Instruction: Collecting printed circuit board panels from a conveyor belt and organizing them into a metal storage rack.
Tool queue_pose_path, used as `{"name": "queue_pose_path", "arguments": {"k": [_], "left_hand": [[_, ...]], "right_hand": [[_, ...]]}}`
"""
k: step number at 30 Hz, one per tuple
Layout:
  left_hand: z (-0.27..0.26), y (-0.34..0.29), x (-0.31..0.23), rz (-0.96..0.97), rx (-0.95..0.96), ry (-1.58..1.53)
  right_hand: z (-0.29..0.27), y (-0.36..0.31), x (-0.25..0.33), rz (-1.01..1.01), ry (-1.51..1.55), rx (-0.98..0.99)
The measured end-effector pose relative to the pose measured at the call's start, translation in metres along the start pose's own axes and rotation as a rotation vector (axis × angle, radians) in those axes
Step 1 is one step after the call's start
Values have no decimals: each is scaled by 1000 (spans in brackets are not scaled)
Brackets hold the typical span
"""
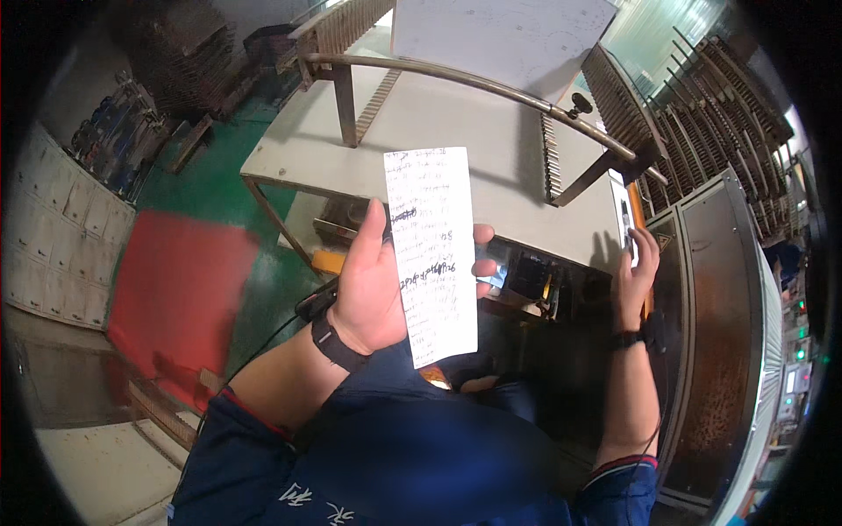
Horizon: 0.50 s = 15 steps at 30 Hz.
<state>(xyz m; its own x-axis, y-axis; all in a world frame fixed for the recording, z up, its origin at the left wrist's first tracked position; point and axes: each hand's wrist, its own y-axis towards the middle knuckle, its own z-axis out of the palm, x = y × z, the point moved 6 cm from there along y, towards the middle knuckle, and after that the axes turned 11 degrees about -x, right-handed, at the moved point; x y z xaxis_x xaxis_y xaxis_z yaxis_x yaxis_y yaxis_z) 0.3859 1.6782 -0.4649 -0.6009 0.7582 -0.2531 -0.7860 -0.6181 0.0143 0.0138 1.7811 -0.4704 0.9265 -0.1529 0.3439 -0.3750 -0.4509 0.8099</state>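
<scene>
A long narrow slip of white paper (443, 254), covered in rows of handwriting with some lines crossed out, lies across my left palm. My left hand (368, 285) holds it, thumb up along its left side and fingertips showing past its right edge. At the right edge of the worktable, my right hand (635, 273) has its fingers bent over a flat white-edged object (628, 219) with a dark middle. Fingers partly cover that object, and its exact kind is unclear. Both wrists wear dark bands.
Ahead is a white worktable (465, 131) carrying a metal bar frame (456, 77) with slotted racks and a whiteboard (500, 39) behind. A tall metal cabinet (710, 324) stands close on the right. White lockers (61, 237) and a red floor area (184, 289) are to the left.
</scene>
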Motion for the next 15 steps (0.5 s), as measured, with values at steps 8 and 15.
{"name": "queue_pose_path", "arguments": {"k": [8,15], "left_hand": [[3,11,12,-62,42,-3],[6,16,36,-135,54,-28]], "right_hand": [[-62,-93,134,69,334,320],[-75,-102,214,-307,353,251]]}}
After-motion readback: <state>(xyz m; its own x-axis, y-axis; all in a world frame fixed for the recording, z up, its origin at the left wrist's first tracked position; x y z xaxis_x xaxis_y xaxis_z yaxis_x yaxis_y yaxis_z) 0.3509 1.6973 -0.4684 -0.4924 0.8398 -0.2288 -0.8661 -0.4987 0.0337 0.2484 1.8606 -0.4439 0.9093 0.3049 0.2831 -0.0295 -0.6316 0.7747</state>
